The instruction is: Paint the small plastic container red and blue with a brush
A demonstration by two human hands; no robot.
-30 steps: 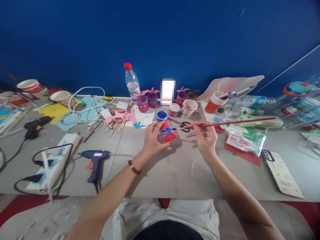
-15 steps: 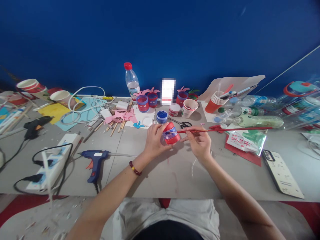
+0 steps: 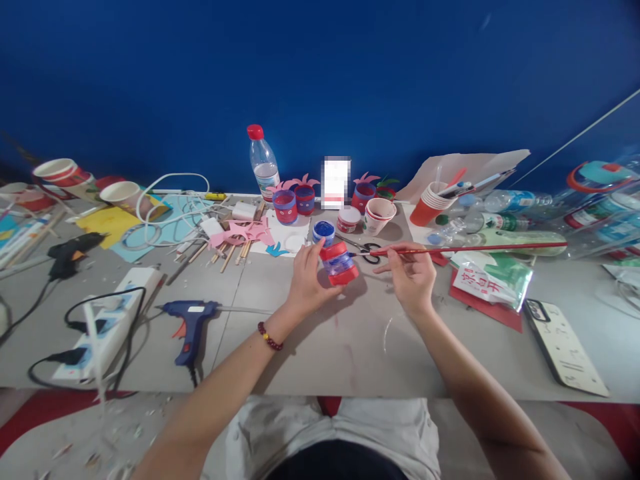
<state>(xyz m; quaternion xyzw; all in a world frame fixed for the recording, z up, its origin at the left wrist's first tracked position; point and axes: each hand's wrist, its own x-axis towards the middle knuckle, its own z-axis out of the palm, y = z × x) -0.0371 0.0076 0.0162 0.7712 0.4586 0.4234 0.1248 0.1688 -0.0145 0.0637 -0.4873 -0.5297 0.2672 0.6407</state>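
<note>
Between the thumb and fingers of my left hand (image 3: 309, 275) is a small plastic cup (image 3: 340, 264), tilted on its side, with red bands at both ends and streaky blue paint around its middle. My right hand (image 3: 413, 273) pinches a long red paintbrush (image 3: 450, 250). Its dark tip is close to the right side of the cup; whether it touches I cannot tell. Just beyond the cup stands an open jar of blue paint (image 3: 324, 231). Black-handled scissors (image 3: 369, 253) lie behind the brush, beside a lidded red paint jar (image 3: 349, 219) and a paper cup (image 3: 380, 217).
Finished-looking red and blue cups (image 3: 285, 208) with paper leaves stand along the wall near a water bottle (image 3: 264, 163). A blue glue gun (image 3: 189, 323) and power strip (image 3: 107, 327) lie left. Plastic bottles (image 3: 505, 223) and a phone (image 3: 567, 350) are on the right.
My right hand has moved a little right, drawing the brush tip back from the cup's middle to its right edge. The cup has turned slightly in my left hand.
</note>
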